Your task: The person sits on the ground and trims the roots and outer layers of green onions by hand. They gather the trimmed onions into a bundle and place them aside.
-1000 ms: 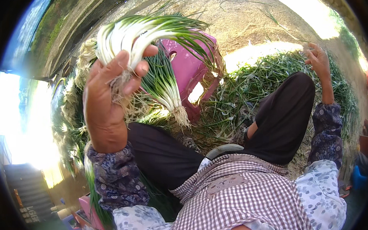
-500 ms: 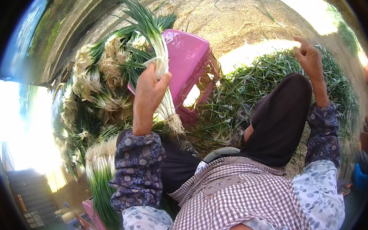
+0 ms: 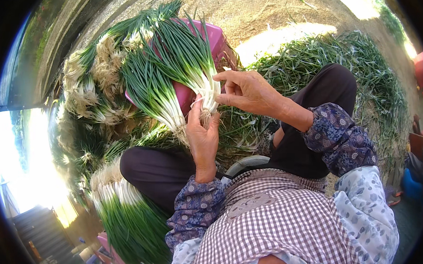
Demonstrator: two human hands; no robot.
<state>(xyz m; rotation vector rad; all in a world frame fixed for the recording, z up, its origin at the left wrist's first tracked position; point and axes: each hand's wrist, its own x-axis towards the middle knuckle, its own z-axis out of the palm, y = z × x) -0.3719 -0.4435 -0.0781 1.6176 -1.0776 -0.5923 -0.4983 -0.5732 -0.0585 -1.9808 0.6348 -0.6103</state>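
Note:
Long green leaves and white stems make up the bunch of spring onions (image 3: pixel 196 59) in front of me, spread over a pink plastic stool. Near its roots, my left hand (image 3: pixel 202 143) grips the white ends between thumb and fingers. My right hand (image 3: pixel 252 92) comes in from the right, its curled thumb and forefinger on the edge of the same white stems. Whether it pinches a single stem is hard to make out. Just left of that bunch, a second bunch of spring onions (image 3: pixel 158 88) lies on the stool (image 3: pixel 220 39), roots toward me.
Piled spring onions with pale roots (image 3: pixel 87 89) crowd the left side. Another bundle (image 3: pixel 130 214) lies by my left knee, roots pointing away. A wide heap of loose green leaves (image 3: pixel 367 78) covers the ground at right, beyond my right knee (image 3: pixel 336 83).
My right hand has swung in from the far right to the white stems. My left hand has shifted right, still holding spring onions, and the leaves now fan out over the stool.

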